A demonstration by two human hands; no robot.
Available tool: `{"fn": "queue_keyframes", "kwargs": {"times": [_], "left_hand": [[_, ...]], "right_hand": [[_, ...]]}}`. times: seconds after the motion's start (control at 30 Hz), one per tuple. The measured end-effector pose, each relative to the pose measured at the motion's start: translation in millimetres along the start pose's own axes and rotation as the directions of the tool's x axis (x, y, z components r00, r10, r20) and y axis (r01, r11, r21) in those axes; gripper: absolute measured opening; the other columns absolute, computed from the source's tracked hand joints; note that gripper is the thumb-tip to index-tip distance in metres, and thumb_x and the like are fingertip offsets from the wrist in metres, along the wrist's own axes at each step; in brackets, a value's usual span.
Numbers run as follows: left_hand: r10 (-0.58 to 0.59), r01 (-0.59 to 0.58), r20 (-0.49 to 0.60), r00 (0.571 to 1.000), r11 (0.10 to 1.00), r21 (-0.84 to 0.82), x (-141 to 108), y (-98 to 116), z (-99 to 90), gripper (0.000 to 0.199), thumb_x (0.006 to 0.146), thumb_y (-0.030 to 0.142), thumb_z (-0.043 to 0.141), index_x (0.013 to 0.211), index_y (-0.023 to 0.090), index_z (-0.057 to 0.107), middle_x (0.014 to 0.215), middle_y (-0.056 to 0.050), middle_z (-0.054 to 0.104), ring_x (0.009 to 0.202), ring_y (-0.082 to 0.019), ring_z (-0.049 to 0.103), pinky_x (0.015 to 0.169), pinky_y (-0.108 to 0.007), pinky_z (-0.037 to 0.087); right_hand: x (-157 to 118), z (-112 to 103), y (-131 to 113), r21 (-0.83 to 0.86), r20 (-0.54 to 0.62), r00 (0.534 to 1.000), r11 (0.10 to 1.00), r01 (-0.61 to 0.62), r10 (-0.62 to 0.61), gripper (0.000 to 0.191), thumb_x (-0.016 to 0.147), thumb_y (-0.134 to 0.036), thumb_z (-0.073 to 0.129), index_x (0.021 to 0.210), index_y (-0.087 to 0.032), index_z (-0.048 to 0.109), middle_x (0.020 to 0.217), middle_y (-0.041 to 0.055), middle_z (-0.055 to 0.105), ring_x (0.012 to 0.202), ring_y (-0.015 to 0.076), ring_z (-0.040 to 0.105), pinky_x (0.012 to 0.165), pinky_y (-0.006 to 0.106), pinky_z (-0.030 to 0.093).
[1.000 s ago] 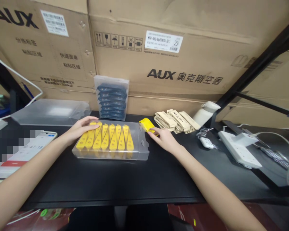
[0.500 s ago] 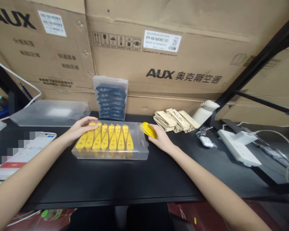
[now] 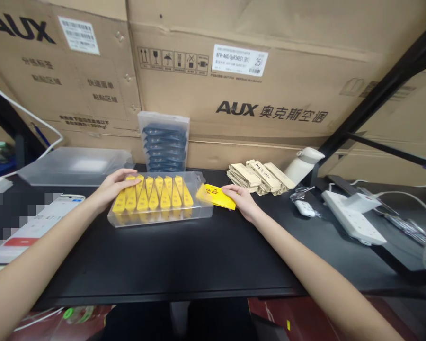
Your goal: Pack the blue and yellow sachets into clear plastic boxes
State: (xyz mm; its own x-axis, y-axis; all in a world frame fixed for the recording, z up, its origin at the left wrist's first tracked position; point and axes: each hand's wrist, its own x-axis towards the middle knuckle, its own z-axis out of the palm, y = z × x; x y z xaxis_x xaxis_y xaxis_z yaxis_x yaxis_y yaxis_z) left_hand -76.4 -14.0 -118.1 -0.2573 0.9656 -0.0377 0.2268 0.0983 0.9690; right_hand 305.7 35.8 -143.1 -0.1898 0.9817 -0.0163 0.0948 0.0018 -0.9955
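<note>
A clear plastic box [image 3: 200, 212] lies on the black table, with a row of several yellow packets [image 3: 164, 201] inside, their wide and narrow ends alternating. My left hand [image 3: 114, 187] grips the box's left end, fingers bent over its far edge. At the right end, my right hand [image 3: 244, 202] pinches one more yellow packet [image 3: 219, 198] with red printed characters. That packet lies flatter than the others, and its left end reaches the box's right end. Whether its tip is inside the box is hard to tell through the plastic.
Behind stands a clear box of dark blue packets [image 3: 165, 147]. Cream folded cartons [image 3: 261, 176], a white bottle [image 3: 303, 166], an earphone case [image 3: 304, 208] and a power strip [image 3: 355, 218] lie rightward. An empty-looking plastic box [image 3: 74, 166] and a phone [image 3: 39, 232] are left.
My right hand has turned the yellow packet so its printed flat side shows, with its left end against the box. The box has tilted slightly and its right end moved left and away.
</note>
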Motion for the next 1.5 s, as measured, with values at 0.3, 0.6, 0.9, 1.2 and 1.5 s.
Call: {"fn": "queue_keyframes", "kwargs": {"times": [0.3,0.6,0.9,1.2,1.5], "left_hand": [[0.054,-0.065,0.096,0.994,0.991,0.114,-12,7,7.5,0.051,0.067,0.052,0.076,0.107,0.025,0.062,0.108,-0.003,0.070,0.115,-0.030,0.059,0.096,-0.038,0.047],[0.172,-0.197,0.122,0.977,0.953,0.230,-16,4,20.5,0.048,0.070,0.055,0.071,0.103,0.022,0.061,0.100,-0.003,0.070,0.102,-0.029,0.064,0.086,-0.036,0.051],[0.253,-0.282,0.130,0.959,0.907,0.313,-8,-7,17.0,0.048,0.076,0.058,0.063,0.105,0.021,0.060,0.098,-0.005,0.068,0.095,-0.028,0.063,0.085,-0.037,0.049],[0.318,-0.322,0.079,0.945,0.858,0.400,-17,-6,19.7,0.040,0.086,0.055,0.045,0.103,0.021,0.057,0.103,-0.006,0.067,0.099,-0.028,0.061,0.087,-0.037,0.045],[0.425,-0.478,0.220,0.878,0.759,0.442,-35,-1,37.5,0.037,0.084,0.058,0.052,0.088,0.022,0.046,0.082,-0.003,0.065,0.074,-0.023,0.064,0.070,-0.036,0.051]], "right_hand": [[-6,14,3,0.025,-0.067,0.995,0.997,0.075,-0.073,0.035,0.060,-0.043,0.081,0.081,-0.018,0.069,0.076,0.0039,0.073,0.068,0.0186,0.068,0.064,0.029,0.052],[-22,26,-4,0.105,0.069,0.995,0.993,0.062,-0.069,0.034,0.066,-0.042,0.080,0.088,-0.017,0.073,0.088,0.0065,0.076,0.082,0.0205,0.070,0.077,0.032,0.052],[-20,22,-10,0.356,0.460,0.887,0.910,-0.215,0.029,0.048,0.084,-0.058,0.057,0.094,-0.014,0.073,0.109,0.0127,0.073,0.094,0.0227,0.071,0.086,0.036,0.052],[-18,27,-45,0.146,0.373,0.927,0.989,-0.027,-0.030,0.035,0.077,-0.046,0.071,0.067,-0.019,0.050,0.083,0.0032,0.070,0.078,0.0164,0.065,0.078,0.032,0.049],[21,47,-209,-0.455,0.694,0.688,0.610,0.649,-0.214,0.026,0.092,-0.030,0.054,0.070,-0.016,0.053,0.067,-0.0019,0.050,0.062,0.0101,0.045,0.059,0.024,0.035]]}}
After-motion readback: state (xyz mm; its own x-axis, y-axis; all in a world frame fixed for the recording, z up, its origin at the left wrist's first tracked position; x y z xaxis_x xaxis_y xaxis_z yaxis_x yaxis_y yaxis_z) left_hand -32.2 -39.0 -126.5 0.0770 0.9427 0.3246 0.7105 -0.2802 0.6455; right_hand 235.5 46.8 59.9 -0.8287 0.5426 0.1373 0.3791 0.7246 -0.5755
